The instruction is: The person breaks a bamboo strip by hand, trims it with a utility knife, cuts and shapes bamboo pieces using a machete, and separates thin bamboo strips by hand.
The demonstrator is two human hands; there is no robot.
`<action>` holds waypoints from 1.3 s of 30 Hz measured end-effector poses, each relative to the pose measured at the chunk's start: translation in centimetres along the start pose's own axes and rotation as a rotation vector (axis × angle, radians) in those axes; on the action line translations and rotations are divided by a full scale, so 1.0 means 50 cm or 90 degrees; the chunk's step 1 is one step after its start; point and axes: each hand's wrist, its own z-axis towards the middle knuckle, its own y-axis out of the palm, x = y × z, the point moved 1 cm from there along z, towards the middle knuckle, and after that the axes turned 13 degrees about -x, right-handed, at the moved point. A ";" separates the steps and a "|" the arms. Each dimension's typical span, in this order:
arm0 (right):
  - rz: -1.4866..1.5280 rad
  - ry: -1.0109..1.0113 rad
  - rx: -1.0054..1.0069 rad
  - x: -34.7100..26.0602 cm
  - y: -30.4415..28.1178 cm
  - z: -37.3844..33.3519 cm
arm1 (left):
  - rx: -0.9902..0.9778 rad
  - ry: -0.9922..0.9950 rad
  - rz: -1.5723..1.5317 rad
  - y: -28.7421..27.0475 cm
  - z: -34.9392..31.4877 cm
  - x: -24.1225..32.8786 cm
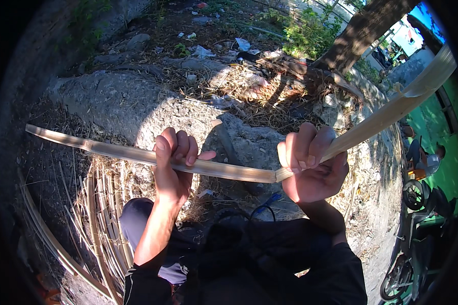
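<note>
A long pale bamboo strip [117, 150] runs across in front of me, from the far left to the upper right. It has a sharp kink near its middle, just left of my right hand; whether it is cracked there or two pieces meet, I cannot tell. My left hand [174, 165] is closed on the left stretch, thumb and fingers around it. With curled fingers, my right hand [314, 165] grips the strip just right of the kink. Below and behind the strip, a long dark object with a pale tip [218, 123] leans between my hands, partly hidden.
Several split bamboo strips [94, 218] lie in a bundle at lower left. A rough stone ledge [107, 96] crosses ahead, with dry grass and litter beyond. A tree trunk [366, 33] stands upper right. Motorcycles [417, 223] and a seated person [432, 162] are far right.
</note>
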 end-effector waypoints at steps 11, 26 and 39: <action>0.020 -0.011 0.069 0.009 -0.009 -0.010 | -0.015 0.003 0.026 -0.003 0.000 0.002; 0.025 -0.073 0.094 0.020 -0.015 -0.005 | -0.004 0.026 0.051 0.004 -0.005 0.006; 0.005 -0.058 0.069 0.022 -0.009 -0.005 | 0.030 0.011 0.041 0.008 -0.004 0.001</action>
